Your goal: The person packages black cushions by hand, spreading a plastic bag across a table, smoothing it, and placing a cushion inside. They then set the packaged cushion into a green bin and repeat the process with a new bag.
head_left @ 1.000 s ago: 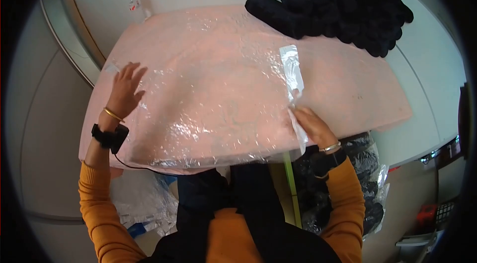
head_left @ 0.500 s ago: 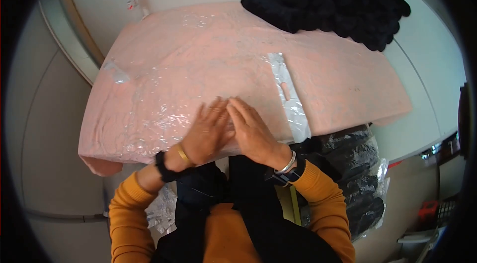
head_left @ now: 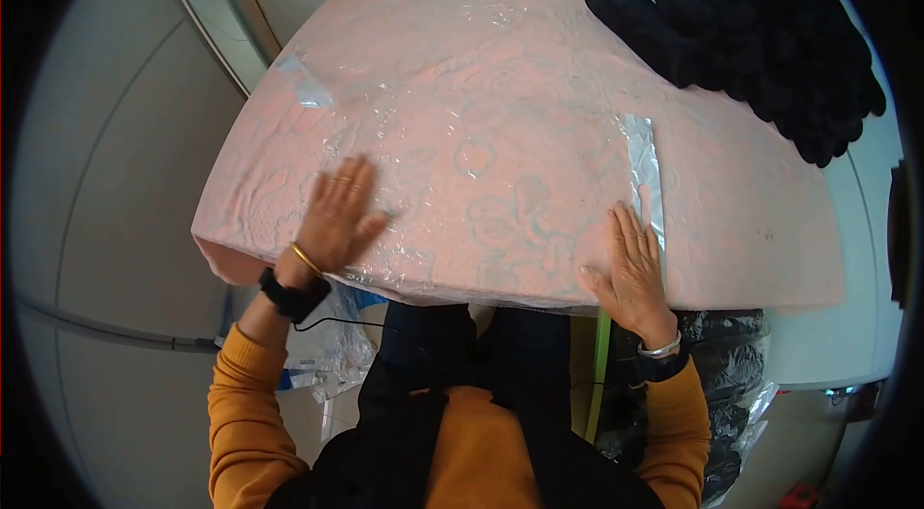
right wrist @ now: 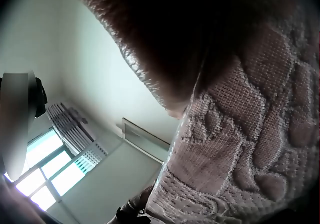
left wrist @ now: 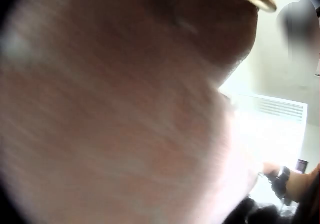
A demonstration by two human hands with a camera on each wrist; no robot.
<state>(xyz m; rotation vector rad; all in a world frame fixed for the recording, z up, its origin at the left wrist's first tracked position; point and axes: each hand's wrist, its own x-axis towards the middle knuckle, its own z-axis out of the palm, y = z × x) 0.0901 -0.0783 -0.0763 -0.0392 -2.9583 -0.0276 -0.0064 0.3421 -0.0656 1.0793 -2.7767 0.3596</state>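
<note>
Having separated within the last half second, the left hand (head_left: 337,213) and right hand (head_left: 631,270) are now spanning the pink cloth (head_left: 756,211), well apart, fingers extended. Left-hand contact is not discernible; the right hand is overlapping the white strip (head_left: 643,158) right of the cloth's centre. Clear plastic film (head_left: 428,244) is lying across the cloth's middle. Beyond, a black padded bundle (head_left: 746,42) is resting on its far right corner.

- Cloth (head_left: 760,249) spread over table (head_left: 857,336)
- Plastic film (head_left: 452,172) on cloth, strip (head_left: 646,158) along film's right end
- Left hand (head_left: 337,213) over film, left of right hand (head_left: 632,270), which is at strip's near end
- Roll bundle (head_left: 741,38) behind, far right
- Wrapped rolls (head_left: 724,350) below near edge, right
</note>
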